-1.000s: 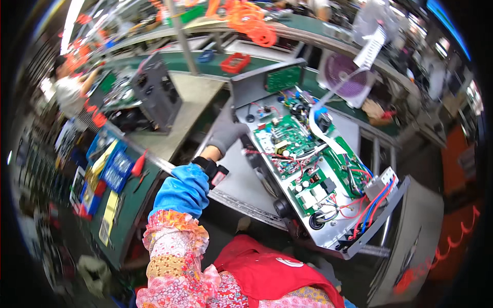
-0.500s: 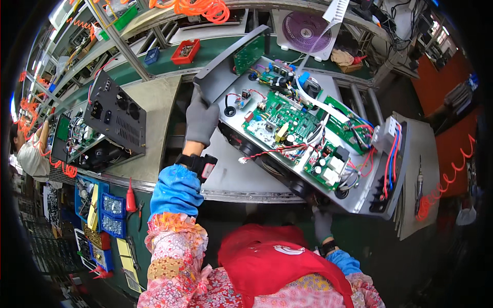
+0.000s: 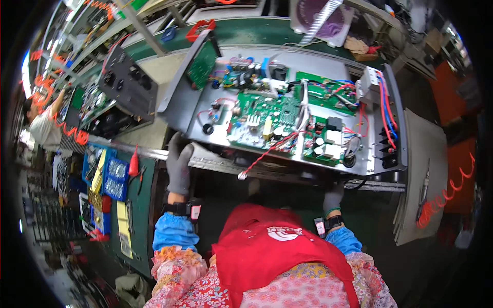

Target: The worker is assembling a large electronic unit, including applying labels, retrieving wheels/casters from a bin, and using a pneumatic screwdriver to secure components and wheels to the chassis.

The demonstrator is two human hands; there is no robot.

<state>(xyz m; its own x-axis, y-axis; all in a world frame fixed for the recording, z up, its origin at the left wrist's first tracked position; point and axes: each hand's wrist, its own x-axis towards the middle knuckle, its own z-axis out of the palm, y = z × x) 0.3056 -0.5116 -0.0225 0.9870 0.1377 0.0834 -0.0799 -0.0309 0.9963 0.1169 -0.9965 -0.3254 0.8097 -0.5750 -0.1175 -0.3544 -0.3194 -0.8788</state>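
A grey metal chassis [image 3: 197, 134] lies on the bench in front of me, its upright end panel at the left. Green circuit boards [image 3: 275, 110] and bundled wires fill it. A loose red twisted wire with a white plug [image 3: 242, 175] hangs over its near edge. My left hand [image 3: 178, 167], in a grey glove, is at the chassis's near left corner, thumb and fingers apart; whether it touches the metal is hard to see. Below the near edge, toward the right, is my right hand [image 3: 333, 199], also gloved. Its fingers are hidden under the chassis.
A second dark chassis [image 3: 128, 82] stands to the left, with another person [image 3: 46, 126] beyond it. Blue bins of small parts [image 3: 116, 177] and a red bottle [image 3: 134, 163] sit left of me. A purple fan [image 3: 321, 20] is behind; flat sheets [image 3: 411, 185] stand right.
The chassis has turned to lie more nearly parallel to the bench edge, its left end coming nearer. My left hand has left the end panel's side and moved down to the near corner.
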